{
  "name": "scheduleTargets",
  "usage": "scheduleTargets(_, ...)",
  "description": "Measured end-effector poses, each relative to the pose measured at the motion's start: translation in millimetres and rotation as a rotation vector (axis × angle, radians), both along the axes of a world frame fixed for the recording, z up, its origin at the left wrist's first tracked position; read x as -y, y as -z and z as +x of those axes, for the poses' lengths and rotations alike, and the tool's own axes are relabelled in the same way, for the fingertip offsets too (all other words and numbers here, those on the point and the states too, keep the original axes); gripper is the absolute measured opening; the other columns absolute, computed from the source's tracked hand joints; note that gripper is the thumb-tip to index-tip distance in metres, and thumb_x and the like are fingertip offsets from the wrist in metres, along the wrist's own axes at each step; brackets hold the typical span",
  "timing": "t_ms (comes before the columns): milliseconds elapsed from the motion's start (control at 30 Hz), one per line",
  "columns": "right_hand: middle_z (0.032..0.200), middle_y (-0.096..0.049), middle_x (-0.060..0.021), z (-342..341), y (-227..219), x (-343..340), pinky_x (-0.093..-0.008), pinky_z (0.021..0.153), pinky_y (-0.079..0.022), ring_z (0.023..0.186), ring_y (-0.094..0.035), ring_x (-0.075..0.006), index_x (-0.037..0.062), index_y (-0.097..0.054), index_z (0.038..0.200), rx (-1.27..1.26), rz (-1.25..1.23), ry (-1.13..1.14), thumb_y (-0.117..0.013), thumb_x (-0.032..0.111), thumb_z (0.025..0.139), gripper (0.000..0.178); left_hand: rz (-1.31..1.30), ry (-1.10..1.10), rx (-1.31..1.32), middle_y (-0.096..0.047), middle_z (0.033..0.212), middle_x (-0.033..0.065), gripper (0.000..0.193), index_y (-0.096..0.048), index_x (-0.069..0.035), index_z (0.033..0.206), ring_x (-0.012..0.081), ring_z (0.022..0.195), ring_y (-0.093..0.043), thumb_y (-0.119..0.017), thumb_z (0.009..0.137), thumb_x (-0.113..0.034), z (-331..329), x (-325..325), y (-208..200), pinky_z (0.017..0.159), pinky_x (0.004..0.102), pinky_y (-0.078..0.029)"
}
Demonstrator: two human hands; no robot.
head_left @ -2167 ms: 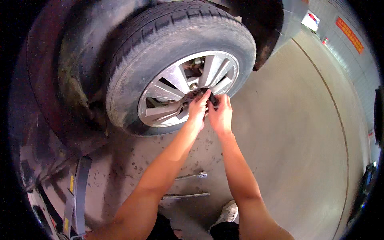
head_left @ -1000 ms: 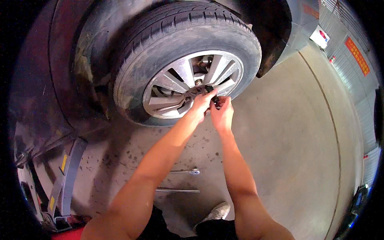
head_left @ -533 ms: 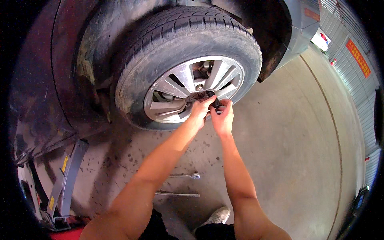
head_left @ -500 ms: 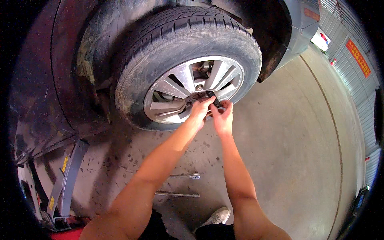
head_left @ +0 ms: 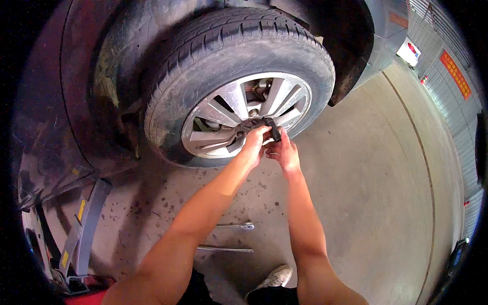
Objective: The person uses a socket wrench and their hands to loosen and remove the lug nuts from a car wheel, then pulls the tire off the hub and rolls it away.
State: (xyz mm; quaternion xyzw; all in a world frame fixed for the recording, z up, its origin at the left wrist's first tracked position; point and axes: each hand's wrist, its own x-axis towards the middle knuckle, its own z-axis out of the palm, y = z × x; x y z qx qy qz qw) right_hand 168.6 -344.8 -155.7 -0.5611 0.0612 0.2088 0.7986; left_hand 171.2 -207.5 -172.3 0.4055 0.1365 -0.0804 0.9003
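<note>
Car point(head_left: 43, 117): dark body, over the raised wheel.
Wheel point(head_left: 236, 96): worn tire on a silver rim, spokes facing the person.
Lift arm point(head_left: 92, 223): grey, on the floor at left.
Left hand point(head_left: 255, 145): pinching the black piece near the hub.
Right hand point(head_left: 285, 152): fingers parted beside it; cannot tell whether they grip.
Bar point(head_left: 226, 249): on the floor, below the ratchet point(head_left: 239, 225).
Black piece point(head_left: 274, 130): at the hub, between both hands.
</note>
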Motion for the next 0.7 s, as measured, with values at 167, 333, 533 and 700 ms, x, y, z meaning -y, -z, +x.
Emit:
scheduleTargets(167,0.112,-0.068,-0.0149,-0.3,34.1,1.6,-0.0345,0.079,-0.062,0.093,-0.069,-0.0203,-0.0064,-0.053,0.128,0.304,-0.178,-0.092,-0.065,0.015,0.101,0.037,0.361,-0.024,0.108,-0.067,0.095,0.0009,0.028,-0.068,-0.01,0.106,0.0156,0.085,-0.062,-0.069,0.097,-0.037,-3.5,-2.7,3.1,0.079,0.0301,-0.047)
scheduleTargets(333,0.122,-0.063,-0.016,-5.6,46.9,6.3,-0.0388,0.092,-0.06,0.103,-0.067,-0.0228,-0.0051,-0.048,0.134,0.216,0.045,-0.18,-0.063,0.007,0.099,0.04,0.451,-0.029,0.426,-0.071,0.105,0.0033,0.031,-0.065,0.001,0.127,0.011,0.104,-0.065,-0.064,0.103,-0.018,-8.8,-12.1,7.9,0.088,0.0259,-0.048)
scheduleTargets(533,0.129,-0.057,-0.0143,0.1,54.0,22.8,-0.0429,0.101,-0.057,0.114,-0.063,-0.0255,-0.0009,-0.047,0.136,0.186,0.182,-0.231,-0.066,0.007,0.097,0.044,0.6,0.101,0.552,-0.07,0.114,0.0045,0.03,-0.067,0.001,0.126,0.0101,0.109,-0.063,-0.069,0.097,-0.006,-15.6,-22.3,3.9,0.097,0.0263,-0.05)
scheduleTargets(700,0.103,-0.065,-0.0077,8.1,23.3,67.6,-0.0358,0.083,-0.058,0.089,-0.067,-0.0172,-0.0012,-0.06,0.122,0.243,-0.244,-0.34,-0.071,0.02,0.095,0.036,0.447,0.079,0.486,-0.072,0.107,0.0052,0.029,-0.069,0.001,0.124,0.0085,0.094,-0.065,-0.071,0.096,-0.007,-31.6,-24.5,-41.1,0.084,0.0249,-0.052)
